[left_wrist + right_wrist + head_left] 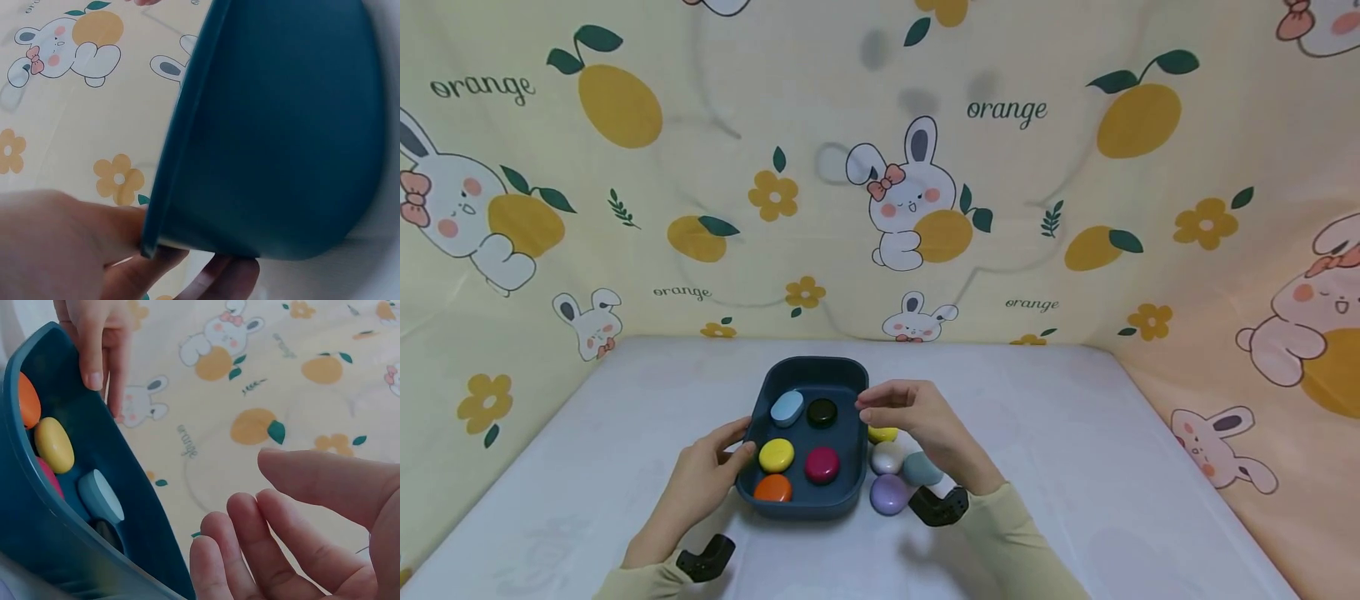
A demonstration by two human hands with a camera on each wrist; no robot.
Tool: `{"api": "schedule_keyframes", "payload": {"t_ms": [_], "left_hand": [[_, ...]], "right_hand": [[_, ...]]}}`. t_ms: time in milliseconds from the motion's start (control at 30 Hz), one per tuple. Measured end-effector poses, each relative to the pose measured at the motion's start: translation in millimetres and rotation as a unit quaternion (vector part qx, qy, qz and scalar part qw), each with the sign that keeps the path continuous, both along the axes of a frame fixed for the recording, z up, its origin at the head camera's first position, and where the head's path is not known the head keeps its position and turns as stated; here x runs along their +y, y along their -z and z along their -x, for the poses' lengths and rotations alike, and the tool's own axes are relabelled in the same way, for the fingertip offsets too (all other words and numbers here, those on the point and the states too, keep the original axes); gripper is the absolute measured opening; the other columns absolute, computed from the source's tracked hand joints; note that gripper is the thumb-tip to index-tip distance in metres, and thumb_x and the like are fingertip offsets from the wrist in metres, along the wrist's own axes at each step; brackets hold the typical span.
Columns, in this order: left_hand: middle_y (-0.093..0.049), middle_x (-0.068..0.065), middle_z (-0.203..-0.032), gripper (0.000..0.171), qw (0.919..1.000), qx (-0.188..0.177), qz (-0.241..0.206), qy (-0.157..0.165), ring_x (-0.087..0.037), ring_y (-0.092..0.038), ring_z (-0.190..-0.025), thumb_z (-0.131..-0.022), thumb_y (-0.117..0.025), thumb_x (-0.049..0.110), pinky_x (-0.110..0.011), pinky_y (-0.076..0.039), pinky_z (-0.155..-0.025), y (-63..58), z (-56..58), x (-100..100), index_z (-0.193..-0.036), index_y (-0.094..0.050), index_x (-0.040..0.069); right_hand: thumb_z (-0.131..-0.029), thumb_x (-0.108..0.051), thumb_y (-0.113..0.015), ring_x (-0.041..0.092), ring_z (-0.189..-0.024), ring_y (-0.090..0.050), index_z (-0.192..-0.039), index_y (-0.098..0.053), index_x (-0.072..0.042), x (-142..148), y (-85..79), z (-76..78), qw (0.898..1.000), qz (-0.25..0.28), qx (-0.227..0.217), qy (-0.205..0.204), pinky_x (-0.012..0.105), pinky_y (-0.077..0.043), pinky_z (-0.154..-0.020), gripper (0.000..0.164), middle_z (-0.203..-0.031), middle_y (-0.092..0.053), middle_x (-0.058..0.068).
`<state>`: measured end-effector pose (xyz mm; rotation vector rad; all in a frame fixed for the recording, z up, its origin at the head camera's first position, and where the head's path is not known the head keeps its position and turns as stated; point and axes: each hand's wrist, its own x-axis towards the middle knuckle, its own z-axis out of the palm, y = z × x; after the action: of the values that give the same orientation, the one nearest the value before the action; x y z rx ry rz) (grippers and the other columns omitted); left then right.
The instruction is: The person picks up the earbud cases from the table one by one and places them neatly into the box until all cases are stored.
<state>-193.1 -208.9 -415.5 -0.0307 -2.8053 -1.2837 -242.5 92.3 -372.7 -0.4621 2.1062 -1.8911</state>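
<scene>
My left hand (703, 475) holds a dark blue tray (805, 510) by its left wall, thumb over the rim and fingers outside. Inside the tray lie several glossy rounded pieces: a light blue one (787, 408), a black one (822, 412), a yellow one (776, 455), a dark red one (822, 465) and an orange one (772, 488). At the tray's right rim hovers my right hand (932, 423), thumb and fingertips apart with nothing between them, as the right wrist view also shows.
Right of the tray, partly under my right hand, more pieces lie on the white table (1060, 500): a purple one (889, 494), a white one (887, 458), a grey-blue one (922, 469) and a yellow one (882, 434). A patterned cloth (820, 100) stands behind and at both sides.
</scene>
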Motion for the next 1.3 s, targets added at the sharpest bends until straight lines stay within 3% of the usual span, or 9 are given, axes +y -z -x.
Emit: {"api": "schedule_keyframes", "payload": {"t_ms": [333,533,1000,1133,1300], "left_hand": [[-0.057,-0.022,-0.133,0.046,1.0,-0.002,-0.003,0.003,-0.034,-0.065,-0.102,-0.101,-0.059,0.019,-0.045,-0.057,-0.081,1.7,0.8,0,-0.143,-0.05,0.003],[-0.056,-0.023,-0.134,0.046,1.0,-0.008,-0.004,0.0,-0.034,-0.064,-0.102,-0.101,-0.059,0.019,-0.045,-0.057,-0.08,1.0,0.9,1,-0.143,-0.049,0.003],[-0.054,-0.025,-0.135,0.051,0.9999,-0.013,0.002,0.002,-0.037,-0.064,-0.102,-0.1,-0.059,0.024,-0.044,-0.058,-0.076,2.1,0.8,-3,-0.145,-0.047,0.003],[-0.055,-0.024,-0.135,0.05,0.9999,-0.014,0.005,-0.001,-0.036,-0.065,-0.101,-0.1,-0.06,0.023,-0.044,-0.058,-0.077,2.7,2.0,-2,-0.144,-0.047,0.003],[-0.055,-0.024,-0.135,0.05,0.9999,-0.013,0.003,0.0,-0.037,-0.064,-0.103,-0.1,-0.059,0.023,-0.044,-0.058,-0.078,4.0,3.2,0,-0.144,-0.048,0.003]], "right_hand": [[-0.087,-0.022,-0.077,0.032,-0.104,-0.061,-0.112,-0.071,-0.002,9,-2.8,-0.3,1.0,0.02,0.001,0.014,0.041,-0.05,-0.093,0.032,-0.108,-0.07,0.013],[-0.086,-0.018,-0.078,0.03,-0.103,-0.062,-0.111,-0.071,-0.001,24,-3.4,-0.9,0.999,0.023,-0.003,0.048,0.04,-0.051,-0.092,0.031,-0.109,-0.069,0.014],[-0.086,-0.018,-0.077,0.021,-0.101,-0.065,-0.11,-0.071,-0.004,66,8.3,-10.2,0.991,-0.075,-0.004,0.11,0.043,-0.044,-0.1,0.028,-0.108,-0.071,0.008],[-0.085,-0.018,-0.078,0.021,-0.102,-0.064,-0.11,-0.071,-0.005,72,18.0,-14.1,0.99,-0.085,-0.008,0.109,0.044,-0.042,-0.1,0.029,-0.108,-0.071,0.008],[-0.082,-0.019,-0.08,0.023,-0.105,-0.061,-0.111,-0.071,-0.004,76,33.8,-16.2,0.99,-0.103,0.01,0.097,0.039,-0.048,-0.091,0.034,-0.113,-0.068,0.013]]}}
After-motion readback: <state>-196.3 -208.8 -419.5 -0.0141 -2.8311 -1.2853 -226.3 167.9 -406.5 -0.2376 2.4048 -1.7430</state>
